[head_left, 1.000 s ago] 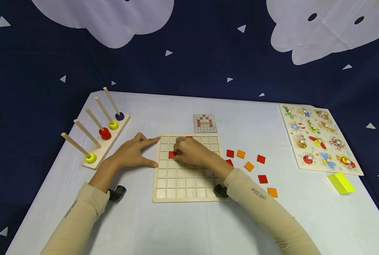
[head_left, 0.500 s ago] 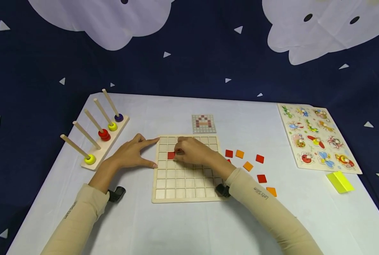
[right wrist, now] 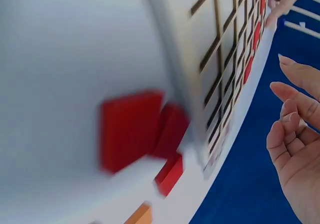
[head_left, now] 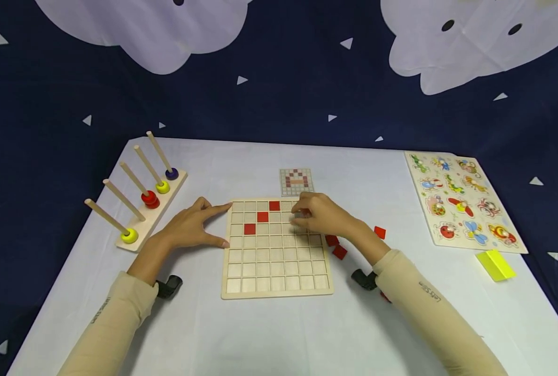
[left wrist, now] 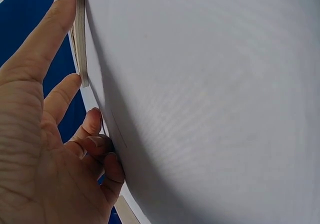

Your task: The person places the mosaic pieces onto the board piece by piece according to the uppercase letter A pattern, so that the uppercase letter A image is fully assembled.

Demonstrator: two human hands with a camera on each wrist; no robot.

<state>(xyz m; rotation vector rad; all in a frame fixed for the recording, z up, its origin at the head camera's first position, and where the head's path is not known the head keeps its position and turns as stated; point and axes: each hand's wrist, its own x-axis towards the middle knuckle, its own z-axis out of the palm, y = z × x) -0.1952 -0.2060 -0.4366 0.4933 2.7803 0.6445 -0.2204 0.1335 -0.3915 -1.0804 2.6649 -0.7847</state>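
A wooden grid board (head_left: 276,296) lies on the white table, with red square tiles (head_left: 262,216) forming a diagonal of three in its upper-left cells. My left hand (head_left: 187,227) rests at the board's left edge, thumb and index finger stretched apart and touching its side. Over the board's upper right is my right hand (head_left: 325,215), fingers relaxed and apart. The right wrist view shows nothing between those fingers. Beside the board lie several loose red tiles (head_left: 340,252); an orange tile (right wrist: 141,215) shows in the right wrist view. My right arm hides part of this group.
A small pattern card (head_left: 296,181) lies behind the board. At the left stands a peg stacker (head_left: 142,230) with coloured rings. An insect puzzle board (head_left: 466,203) and a yellow folded piece (head_left: 496,265) are at the right.
My right hand has left the red tile at the upper left and moved right, uncovering the tiles in the grid. My left hand keeps its place at the board's edge.
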